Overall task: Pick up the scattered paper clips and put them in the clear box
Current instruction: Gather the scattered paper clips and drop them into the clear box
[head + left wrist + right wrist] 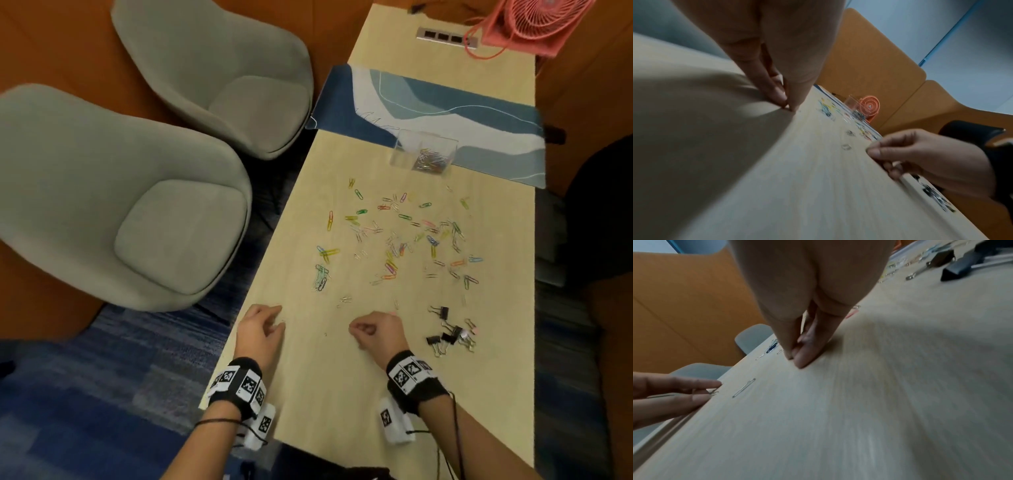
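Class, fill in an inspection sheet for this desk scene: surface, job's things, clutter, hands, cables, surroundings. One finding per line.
Surface: pale wood table; a blue patterned mat lies across its far part.
Job's things: coloured paper clips scattered mid-table; clear box at the mat's edge already holds some.
Clutter: black binder clips near the right hand.
Hands: left hand pinches a small silver clip; right hand has fingertips pinched at the table, contents too small to tell.
Cables: thin black lead along the right forearm; pink cord by the pink fan.
Surroundings: two grey chairs, blue carpet.
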The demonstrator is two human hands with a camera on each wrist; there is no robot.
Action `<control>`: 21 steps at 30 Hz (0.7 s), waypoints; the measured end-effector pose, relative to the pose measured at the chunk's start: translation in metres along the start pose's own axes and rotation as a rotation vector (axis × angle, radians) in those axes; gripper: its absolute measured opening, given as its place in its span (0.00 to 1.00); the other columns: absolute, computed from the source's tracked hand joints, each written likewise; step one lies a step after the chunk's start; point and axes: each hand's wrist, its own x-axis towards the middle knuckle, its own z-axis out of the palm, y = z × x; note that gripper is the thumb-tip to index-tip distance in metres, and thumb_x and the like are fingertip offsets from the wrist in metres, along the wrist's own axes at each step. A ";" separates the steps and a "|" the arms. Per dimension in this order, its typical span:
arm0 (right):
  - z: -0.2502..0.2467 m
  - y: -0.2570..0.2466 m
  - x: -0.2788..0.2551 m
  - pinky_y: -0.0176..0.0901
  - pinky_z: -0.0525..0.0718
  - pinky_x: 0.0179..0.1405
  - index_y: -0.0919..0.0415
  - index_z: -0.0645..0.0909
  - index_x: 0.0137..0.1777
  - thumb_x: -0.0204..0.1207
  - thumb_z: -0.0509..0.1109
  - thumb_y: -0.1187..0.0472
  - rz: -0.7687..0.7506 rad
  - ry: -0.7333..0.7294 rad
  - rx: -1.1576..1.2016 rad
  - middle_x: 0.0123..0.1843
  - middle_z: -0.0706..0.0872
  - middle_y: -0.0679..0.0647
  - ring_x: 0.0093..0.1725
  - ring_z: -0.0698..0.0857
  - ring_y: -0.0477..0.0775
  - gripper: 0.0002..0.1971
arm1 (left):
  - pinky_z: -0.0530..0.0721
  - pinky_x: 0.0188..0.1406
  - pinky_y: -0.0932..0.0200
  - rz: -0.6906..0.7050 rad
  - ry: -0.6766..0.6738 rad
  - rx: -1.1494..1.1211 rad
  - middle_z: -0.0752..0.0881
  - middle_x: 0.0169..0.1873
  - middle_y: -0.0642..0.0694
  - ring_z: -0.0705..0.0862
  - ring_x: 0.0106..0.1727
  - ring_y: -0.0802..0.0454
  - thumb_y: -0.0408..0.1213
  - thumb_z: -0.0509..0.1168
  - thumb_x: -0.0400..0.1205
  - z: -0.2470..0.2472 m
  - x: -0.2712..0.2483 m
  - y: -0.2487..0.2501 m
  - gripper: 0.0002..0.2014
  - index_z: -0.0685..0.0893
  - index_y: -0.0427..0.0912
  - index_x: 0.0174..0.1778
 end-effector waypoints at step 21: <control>-0.027 0.022 -0.001 0.39 0.82 0.59 0.60 0.78 0.71 0.64 0.82 0.58 0.094 0.198 -0.216 0.56 0.73 0.52 0.46 0.78 0.48 0.34 | 0.87 0.46 0.61 0.120 -0.093 -0.218 0.73 0.54 0.54 0.79 0.42 0.53 0.31 0.82 0.67 0.055 0.032 0.034 0.39 0.76 0.50 0.75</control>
